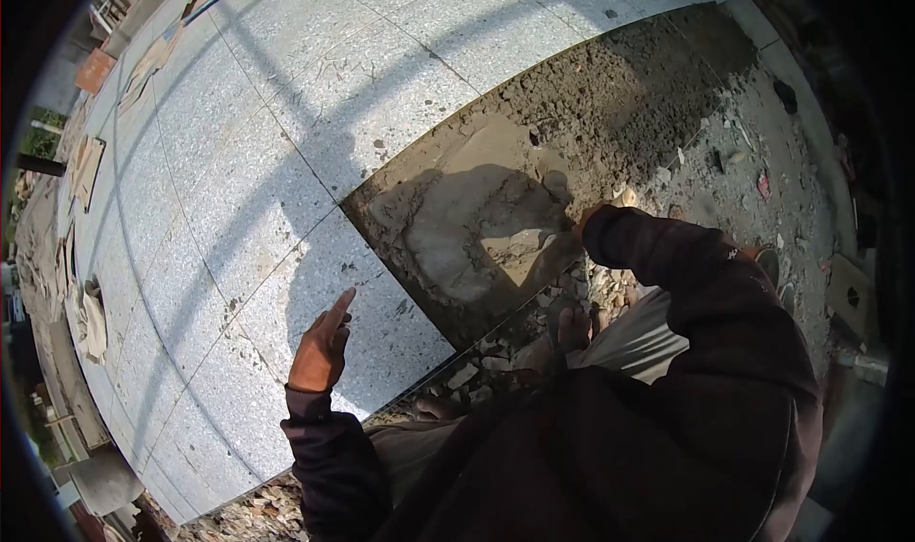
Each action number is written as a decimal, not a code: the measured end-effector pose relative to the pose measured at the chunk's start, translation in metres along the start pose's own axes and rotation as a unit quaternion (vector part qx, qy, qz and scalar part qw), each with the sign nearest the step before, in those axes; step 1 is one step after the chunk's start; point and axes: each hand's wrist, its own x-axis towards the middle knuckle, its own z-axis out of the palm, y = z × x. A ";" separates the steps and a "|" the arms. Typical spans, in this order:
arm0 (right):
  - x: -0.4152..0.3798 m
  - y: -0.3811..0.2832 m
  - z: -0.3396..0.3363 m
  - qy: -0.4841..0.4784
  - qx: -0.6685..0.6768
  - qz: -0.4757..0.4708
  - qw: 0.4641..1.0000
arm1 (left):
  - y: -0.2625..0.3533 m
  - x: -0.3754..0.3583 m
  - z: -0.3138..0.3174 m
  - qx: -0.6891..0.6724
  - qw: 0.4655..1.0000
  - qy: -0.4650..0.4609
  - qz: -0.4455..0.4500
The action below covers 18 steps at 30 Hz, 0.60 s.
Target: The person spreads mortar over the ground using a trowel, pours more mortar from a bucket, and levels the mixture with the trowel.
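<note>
My left hand is above a speckled grey floor tile, its index finger stretched out and nothing visible in its grasp. Beyond the tile's edge lies a bed of wet mortar, smooth and pale in the middle. At the right side of this bed is my right hand, mostly hidden by the dark sleeve; its fingers and anything they hold cannot be made out. A sunlit patch of mortar shows just left of it.
Coarser, darker mortar spreads toward the upper right. Broken rubble lines the near edge by my bare foot. Cardboard pieces and a cloth lie at the far left. A grey container stands lower left.
</note>
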 end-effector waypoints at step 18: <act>-0.015 -0.007 0.075 0.191 0.224 -0.103 0.950 | -0.080 -0.101 -0.068 0.064 0.954 0.214 -0.198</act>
